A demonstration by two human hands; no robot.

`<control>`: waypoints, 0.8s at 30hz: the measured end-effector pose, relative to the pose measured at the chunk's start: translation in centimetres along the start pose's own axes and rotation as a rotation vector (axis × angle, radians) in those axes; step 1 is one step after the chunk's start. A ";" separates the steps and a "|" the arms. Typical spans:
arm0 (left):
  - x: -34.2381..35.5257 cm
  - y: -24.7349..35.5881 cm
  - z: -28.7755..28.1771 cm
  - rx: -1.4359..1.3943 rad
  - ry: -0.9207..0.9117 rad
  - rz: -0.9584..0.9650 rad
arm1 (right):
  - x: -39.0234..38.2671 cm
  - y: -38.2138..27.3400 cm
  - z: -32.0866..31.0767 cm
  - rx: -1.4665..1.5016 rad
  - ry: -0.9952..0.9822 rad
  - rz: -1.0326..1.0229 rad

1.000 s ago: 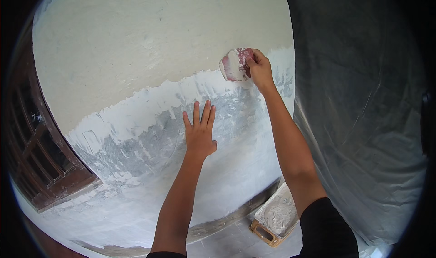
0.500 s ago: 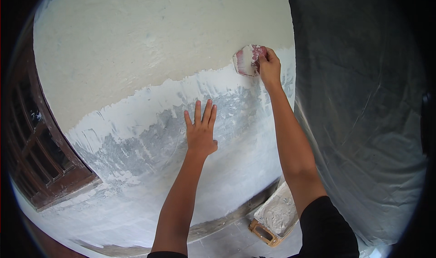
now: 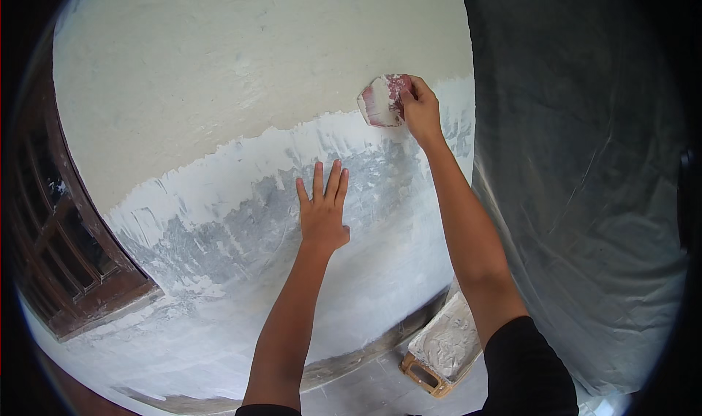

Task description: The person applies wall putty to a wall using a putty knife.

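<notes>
A wall is cream on its upper part and streaked with white filler over grey below. My left hand lies on the grey band with its fingers spread, holding nothing. Up and to its right, my right hand grips a reddish, flat scraper smeared with white paste, held on the wall where the cream surface meets the white band. My fingers cover part of the scraper's right side.
A dark wooden window with small panes is at the left. Dark plastic sheeting hangs on the right. A trough of pale paste with a yellowish handle stands on the grey tiled floor, along the wall's base.
My right hand moved right and slightly up with the scraper, then back left and slightly down. My left hand has stayed in about the same place.
</notes>
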State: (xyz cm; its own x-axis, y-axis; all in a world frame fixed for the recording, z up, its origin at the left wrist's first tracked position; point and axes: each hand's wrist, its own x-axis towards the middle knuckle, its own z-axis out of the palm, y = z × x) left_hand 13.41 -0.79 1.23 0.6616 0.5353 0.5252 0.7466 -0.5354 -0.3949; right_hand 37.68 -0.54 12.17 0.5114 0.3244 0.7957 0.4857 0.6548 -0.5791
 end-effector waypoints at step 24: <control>-0.3 -0.5 0.0 0.011 0.007 -0.004 | -2.1 -2.6 3.8 0.061 -0.051 0.017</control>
State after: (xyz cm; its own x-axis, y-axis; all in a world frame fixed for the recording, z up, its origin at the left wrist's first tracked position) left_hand 12.86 -0.74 1.26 0.6578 0.5332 0.5320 0.7503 -0.5257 -0.4008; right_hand 32.65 -0.35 12.67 0.4817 0.3690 0.7949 0.4327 0.6886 -0.5819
